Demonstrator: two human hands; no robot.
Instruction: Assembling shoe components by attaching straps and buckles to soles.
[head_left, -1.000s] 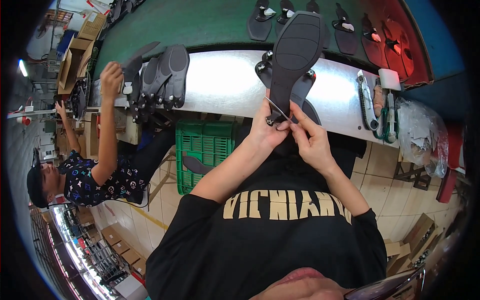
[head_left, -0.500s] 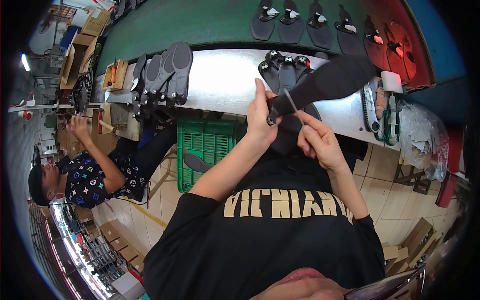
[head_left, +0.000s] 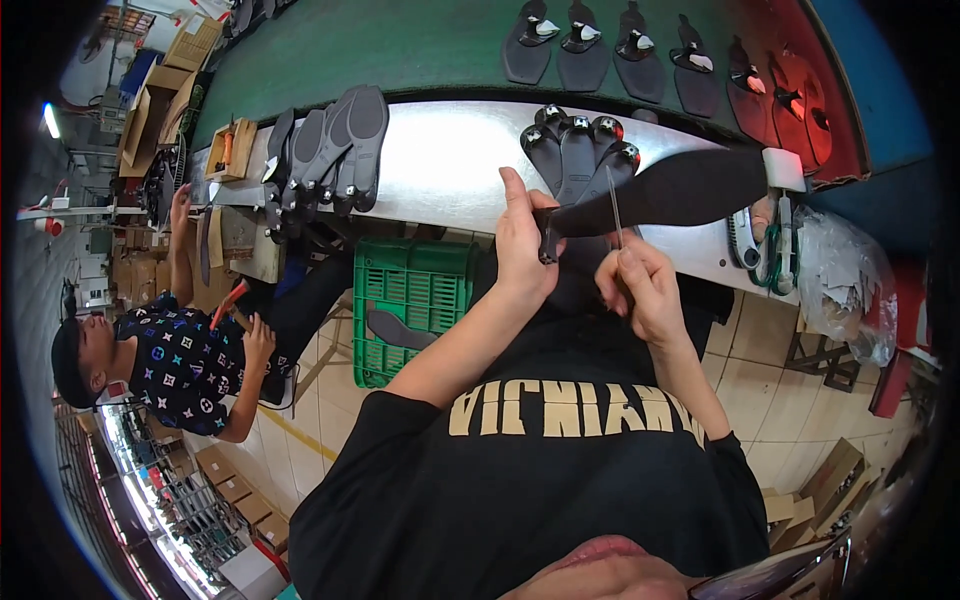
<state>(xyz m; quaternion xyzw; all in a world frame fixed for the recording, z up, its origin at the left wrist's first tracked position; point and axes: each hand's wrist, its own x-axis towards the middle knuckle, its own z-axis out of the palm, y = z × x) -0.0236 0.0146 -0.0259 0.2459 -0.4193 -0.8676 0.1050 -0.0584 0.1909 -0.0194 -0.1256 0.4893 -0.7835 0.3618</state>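
Sandal (head_left: 665,195) is gripped by the left hand (head_left: 523,245) at its narrow end, above the worktop's (head_left: 440,150) near edge, wide end pointing right. The right hand (head_left: 640,280) pinches a thin strip (head_left: 613,205) upright at the sole; whether they touch, I can't tell. This piece looks mid-work to me; fanned sandals (head_left: 577,160) lie just beyond, finished or waiting, I can't say. Most room is leftward, between fan and pile (head_left: 345,135); rightward, the sole nears a white block (head_left: 783,168).

Green slatted plastic crate (head_left: 440,250) stood near silver metal desk (head_left: 450,150); clear plastic bag (head_left: 850,290) at right, brown cardboard boxes (head_left: 838,475) lower right.
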